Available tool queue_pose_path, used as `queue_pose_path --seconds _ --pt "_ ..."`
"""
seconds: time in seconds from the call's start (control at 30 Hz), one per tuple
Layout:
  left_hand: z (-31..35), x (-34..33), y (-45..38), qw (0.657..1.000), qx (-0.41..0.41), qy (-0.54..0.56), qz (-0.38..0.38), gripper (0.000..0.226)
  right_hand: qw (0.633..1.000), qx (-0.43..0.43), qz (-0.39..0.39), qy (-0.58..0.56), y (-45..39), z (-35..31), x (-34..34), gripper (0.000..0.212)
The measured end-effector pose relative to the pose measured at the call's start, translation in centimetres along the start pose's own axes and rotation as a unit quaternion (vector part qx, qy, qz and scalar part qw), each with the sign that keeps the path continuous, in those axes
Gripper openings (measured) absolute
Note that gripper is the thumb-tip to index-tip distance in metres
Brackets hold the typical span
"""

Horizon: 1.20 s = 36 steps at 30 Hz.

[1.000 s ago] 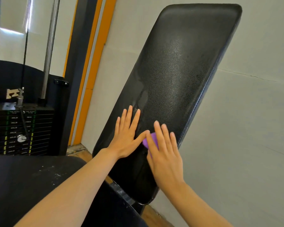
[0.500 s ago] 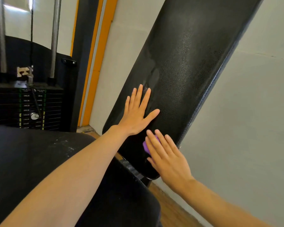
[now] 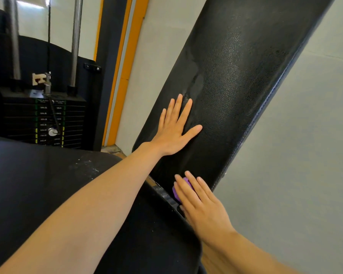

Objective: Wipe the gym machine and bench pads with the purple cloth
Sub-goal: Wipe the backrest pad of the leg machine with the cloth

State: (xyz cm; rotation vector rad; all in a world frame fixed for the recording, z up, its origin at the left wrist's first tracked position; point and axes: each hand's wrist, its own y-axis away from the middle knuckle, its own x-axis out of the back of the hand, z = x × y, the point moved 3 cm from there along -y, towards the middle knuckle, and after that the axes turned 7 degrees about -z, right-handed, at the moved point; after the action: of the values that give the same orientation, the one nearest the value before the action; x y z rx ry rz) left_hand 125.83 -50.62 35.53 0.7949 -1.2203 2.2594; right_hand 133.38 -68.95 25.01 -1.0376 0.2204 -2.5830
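Hands at work on a gym bench: left hand (image 3: 174, 133) lies flat w/ fingers spread wide on the tilted black back pad (image 3: 236, 86), while right hand (image 3: 201, 204), fingers straight and close together, presses the purple cloth (image 3: 177, 191) against the pad's lower end, near its stitched rt edge. Cloth is mostly hidden under the fingers, only a small purple bit showing; black seat pad (image 3: 48, 184) fills the foreground, weight stack (image 3: 42, 119) stands at far left by an orange-trimmed wall.
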Motion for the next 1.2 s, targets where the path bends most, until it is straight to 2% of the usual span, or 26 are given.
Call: queue_pose_path --seconds 0.07,0.13,0.17,0.23,0.3,0.37,0.43,0.53,0.63,0.7,0.77,0.83,0.9,0.97,1.07,1.2 --pt "0.0 0.1 0.0 1.0 0.004 -0.004 0.006 0.082 0.998 0.047 -0.03 0.021 0.1 0.8 0.5 0.093" --pt "-0.1 0.0 0.0 1.0 0.004 0.002 0.006 0.082 0.996 0.071 0.018 0.055 -0.8 2.4 1.9 0.064" --pt "-0.1 0.0 0.0 1.0 0.003 0.006 0.003 0.081 0.996 0.046 0.052 0.059 -1.4 3.6 2.9 0.055" --pt "-0.1 0.0 0.0 1.0 0.0 0.011 0.0 0.078 0.992 -0.06 0.103 0.039 -2.6 6.4 4.7 0.05" --pt "-0.5 0.2 0.0 1.0 0.0 0.007 -0.002 0.073 0.978 -0.169 0.121 -0.006 -3.1 7.4 5.5 0.053" --pt "-1.1 0.5 0.0 1.0 -0.007 -0.013 -0.007 0.068 0.964 -0.224 0.126 -0.059 -3.0 5.8 5.4 0.054" --pt "-1.5 0.7 0.1 0.999 -0.012 -0.036 -0.015 0.066 0.974 -0.186 0.109 -0.076 -2.7 2.6 4.1 0.051" --pt "-1.2 0.8 0.2 0.997 -0.001 -0.07 -0.014 0.068 0.997 -0.046 0.051 -0.044 -1.9 -0.5 1.4 0.056" --pt "-0.6 1.4 0.6 0.996 0.014 -0.087 -0.017 0.069 0.999 0.032 0.001 -0.03 -1.7 0.1 0.9 0.08" --pt "-0.1 2.0 0.7 0.995 0.028 -0.091 -0.038 0.069 0.998 0.057 -0.021 -0.015 -1.7 1.2 1.6 0.084" --pt "0.2 2.7 1.2 0.992 0.046 -0.094 -0.065 0.069 0.999 0.036 0.002 -0.01 -1.8 2.7 3.0 0.079" --pt "0.0 3.3 2.4 0.99 0.071 -0.08 -0.093 0.069 0.997 -0.041 0.056 -0.012 -2.2 4.9 4.6 0.074" --pt "-0.8 3.4 4.2 0.987 0.085 -0.067 -0.12 0.069 0.985 -0.126 0.114 -0.004 -3.4 7.8 6.6 0.06" --pt "-1.6 2.3 6.3 0.983 0.09 -0.069 -0.142 0.069 0.974 -0.172 0.15 0.001 -5.1 10.4 8.2 0.044" --pt "-2.5 0.1 8.6 0.986 0.095 -0.008 -0.137 0.07 0.97 -0.193 0.146 -0.024 -7.2 11.7 8.7 0.043" --pt "-3.5 -0.9 9.1 0.989 0.08 -0.025 -0.124 0.073 0.984 -0.145 0.101 -0.014 -7.9 7.0 6.5 0.053"
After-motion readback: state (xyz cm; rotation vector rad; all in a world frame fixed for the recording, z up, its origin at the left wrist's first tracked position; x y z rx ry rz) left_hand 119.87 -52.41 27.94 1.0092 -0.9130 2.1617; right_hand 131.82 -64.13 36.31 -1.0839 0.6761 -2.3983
